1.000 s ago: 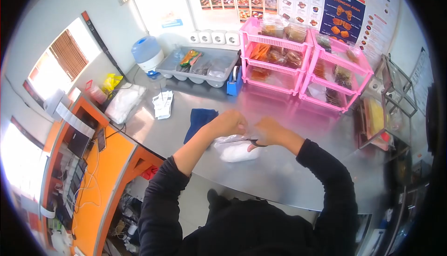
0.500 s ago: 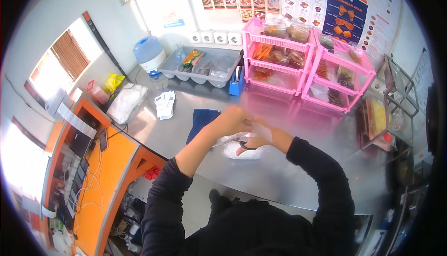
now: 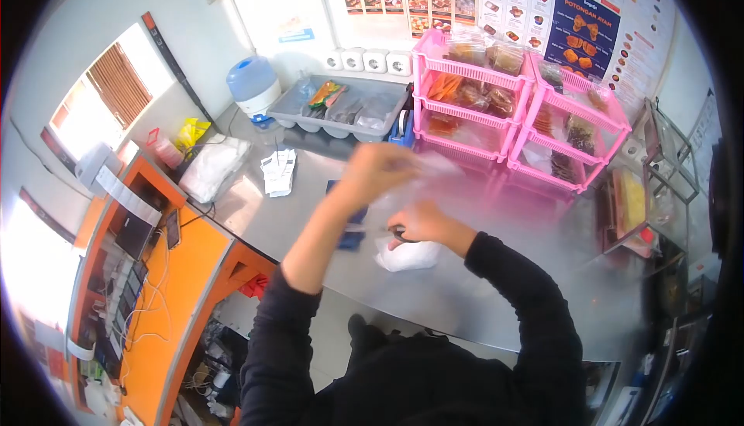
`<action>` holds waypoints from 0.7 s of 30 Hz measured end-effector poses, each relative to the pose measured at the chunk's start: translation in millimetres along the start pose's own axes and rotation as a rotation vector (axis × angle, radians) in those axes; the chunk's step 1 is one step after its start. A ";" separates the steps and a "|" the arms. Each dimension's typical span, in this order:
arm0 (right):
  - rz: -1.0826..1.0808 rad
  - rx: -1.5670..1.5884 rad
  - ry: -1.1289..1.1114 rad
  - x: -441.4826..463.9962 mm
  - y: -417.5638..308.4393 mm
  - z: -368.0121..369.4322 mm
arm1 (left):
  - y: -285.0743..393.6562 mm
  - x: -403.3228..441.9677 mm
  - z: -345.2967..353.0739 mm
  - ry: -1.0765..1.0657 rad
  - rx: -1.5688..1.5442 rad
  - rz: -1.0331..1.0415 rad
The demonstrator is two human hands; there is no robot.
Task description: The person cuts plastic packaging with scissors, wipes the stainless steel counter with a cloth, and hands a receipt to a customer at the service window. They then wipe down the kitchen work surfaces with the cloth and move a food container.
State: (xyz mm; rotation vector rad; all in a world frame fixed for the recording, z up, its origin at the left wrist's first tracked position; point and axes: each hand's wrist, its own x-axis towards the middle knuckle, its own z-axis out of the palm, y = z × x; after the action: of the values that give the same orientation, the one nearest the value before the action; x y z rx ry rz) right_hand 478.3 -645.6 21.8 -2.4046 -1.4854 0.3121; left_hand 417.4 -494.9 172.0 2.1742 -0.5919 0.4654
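My left hand (image 3: 376,172), blurred by motion, is raised over the counter with its fingers pinched on a thin clear plastic sheet or bag (image 3: 440,166). Lower and to the right, my right hand (image 3: 425,223) has its fingers curled around a small black looped handle (image 3: 399,232); whether it belongs to scissors I cannot tell. Right below that hand lies a white plastic-wrapped bundle (image 3: 408,256) on the counter. A dark blue folded cloth or pouch (image 3: 353,238) rests to its left, partly behind my left forearm.
The steel counter (image 3: 480,294) runs across. At the back stand a grey compartment tray (image 3: 291,116), a blue tape dispenser (image 3: 401,130) and pink tiered baskets (image 3: 465,143) of packed food. Paper slips (image 3: 279,172) and a white plastic stack (image 3: 217,169) lie left, near the orange desk (image 3: 186,271).
My left hand has lifted up and away from my right hand, drawing the clear plastic with it. My right hand stays low by the white bundle. More of the blue cloth's lower part shows.
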 end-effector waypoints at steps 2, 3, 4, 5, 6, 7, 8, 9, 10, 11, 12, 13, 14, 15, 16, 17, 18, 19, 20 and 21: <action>0.063 0.034 0.066 -10.9 -10.1 -28.9 | -35.7 -16.3 -29.2 0.204 -0.111 -0.381; 0.024 0.146 0.195 -15.4 8.3 -22.0 | -94.9 -37.9 -33.2 0.259 0.006 -0.460; -0.017 0.254 0.325 -22.6 24.1 -20.5 | -159.1 -60.5 -21.6 0.318 0.122 -0.536; 0.045 0.598 0.385 -31.6 34.6 -26.2 | -188.5 -78.3 -0.7 0.310 -0.051 -0.679; 0.107 0.942 0.439 -40.8 45.6 -32.5 | -210.1 -97.2 20.1 0.302 -0.227 -0.820; 0.326 0.969 0.454 -50.3 59.1 -33.9 | -228.4 -109.1 43.5 0.266 -0.256 -0.861; 0.545 0.989 0.465 -59.4 73.8 -30.3 | -238.1 -119.3 72.0 0.251 -0.087 -0.779; 0.603 0.893 0.359 -65.7 96.4 -5.9 | -247.5 -129.1 100.3 0.247 0.089 -0.702; 0.659 0.795 0.258 -71.0 120.1 25.1 | -245.8 -133.1 110.9 0.181 0.283 -0.534; 0.711 0.541 0.275 -78.3 133.3 44.8 | -244.0 -136.9 121.5 0.146 0.485 -0.363; 0.758 0.286 0.284 -87.7 140.5 59.6 | -233.7 -137.5 119.7 0.041 0.516 -0.249; 0.837 0.080 0.194 -97.0 141.1 65.7 | -223.8 -133.1 115.5 -0.062 0.546 -0.137; 0.907 -0.126 0.098 -103.3 140.5 68.7 | -217.3 -126.0 110.1 -0.143 0.100 -0.327; 0.927 -0.163 0.070 -108.3 141.5 71.6 | -211.4 -122.3 104.8 -0.221 -0.352 -0.512; 0.944 -0.202 0.041 -112.3 139.4 69.2 | -206.6 -119.0 99.7 -0.286 -0.811 -0.684; 0.906 -0.186 -0.040 -117.0 129.2 57.7 | -199.8 -118.6 99.9 -0.216 -0.920 -0.778; 0.862 -0.172 -0.112 -116.2 124.1 51.8 | -195.5 -119.9 104.1 -0.137 -1.021 -0.865; 0.852 -0.188 -0.097 -123.7 139.3 66.1 | -197.8 -121.6 112.2 -0.153 -0.779 -0.784; 0.842 -0.207 -0.082 -121.7 154.4 79.4 | -202.6 -122.0 119.1 -0.165 -0.538 -0.701; 0.882 -0.224 -0.122 -111.0 144.4 67.1 | -194.2 -117.4 112.9 -0.181 -0.453 -0.738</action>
State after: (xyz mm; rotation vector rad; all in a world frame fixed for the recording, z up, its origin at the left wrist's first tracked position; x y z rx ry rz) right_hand 526.8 -796.9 -89.6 -3.1447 -0.4094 0.4945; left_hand 443.3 -446.2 -75.4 1.8299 0.0449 -0.2450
